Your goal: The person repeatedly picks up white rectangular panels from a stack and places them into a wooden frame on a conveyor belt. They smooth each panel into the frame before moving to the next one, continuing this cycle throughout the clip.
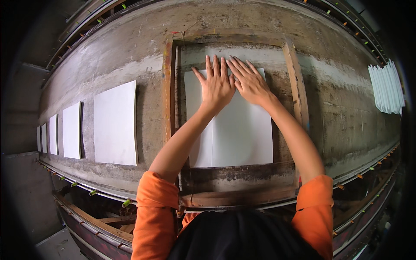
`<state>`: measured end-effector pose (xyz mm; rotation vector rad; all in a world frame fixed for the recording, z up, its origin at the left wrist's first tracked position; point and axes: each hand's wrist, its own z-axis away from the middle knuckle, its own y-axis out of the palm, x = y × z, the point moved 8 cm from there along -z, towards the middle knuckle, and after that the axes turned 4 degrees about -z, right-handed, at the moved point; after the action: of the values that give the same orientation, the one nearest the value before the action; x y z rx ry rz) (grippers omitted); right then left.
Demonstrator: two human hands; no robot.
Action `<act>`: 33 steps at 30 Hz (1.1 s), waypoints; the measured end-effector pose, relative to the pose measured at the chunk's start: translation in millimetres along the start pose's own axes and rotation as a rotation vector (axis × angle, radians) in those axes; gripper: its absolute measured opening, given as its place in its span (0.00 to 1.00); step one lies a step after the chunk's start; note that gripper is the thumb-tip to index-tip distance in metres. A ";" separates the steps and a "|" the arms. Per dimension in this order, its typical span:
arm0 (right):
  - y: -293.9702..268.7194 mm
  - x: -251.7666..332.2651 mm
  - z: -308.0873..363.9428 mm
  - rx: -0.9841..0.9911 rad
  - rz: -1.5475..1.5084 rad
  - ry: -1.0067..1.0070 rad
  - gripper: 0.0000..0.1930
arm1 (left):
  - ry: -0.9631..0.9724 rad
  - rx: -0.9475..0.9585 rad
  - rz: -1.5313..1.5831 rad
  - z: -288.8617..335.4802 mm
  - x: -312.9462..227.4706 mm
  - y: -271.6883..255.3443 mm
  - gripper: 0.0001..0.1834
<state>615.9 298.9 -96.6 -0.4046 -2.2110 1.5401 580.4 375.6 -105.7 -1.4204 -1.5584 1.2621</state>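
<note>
A large white sheet (242, 138) lies inside a rectangular wooden frame (296, 86) on a long, worn table. A straight vertical line runs down the sheet's left part; I cannot tell whether it is a fold or an overlapping edge. My left hand (217, 86) rests flat near the sheet's top, fingers spread, fingertips reaching past its far edge. Beside it, my right hand (251, 84) lies flat too, its fingers stretched out and slanting left. The two thumbs meet or nearly meet. Neither hand grips anything.
Several white rectangular pieces stand in a row to the left, the nearest a large white panel (115, 123). A stack of white sheets (386, 88) sits at the far right. Rails with green and orange pegs (126, 203) run along the table's near and far edges.
</note>
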 end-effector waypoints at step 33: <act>-22.0 27.6 89.5 -0.046 -0.044 0.209 0.32 | -0.003 0.161 -0.031 92.4 15.7 -27.9 0.55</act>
<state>548.0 230.8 -98.5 -0.5038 -2.0822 1.3601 482.8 373.0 -109.7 -1.2886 -1.4407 1.3397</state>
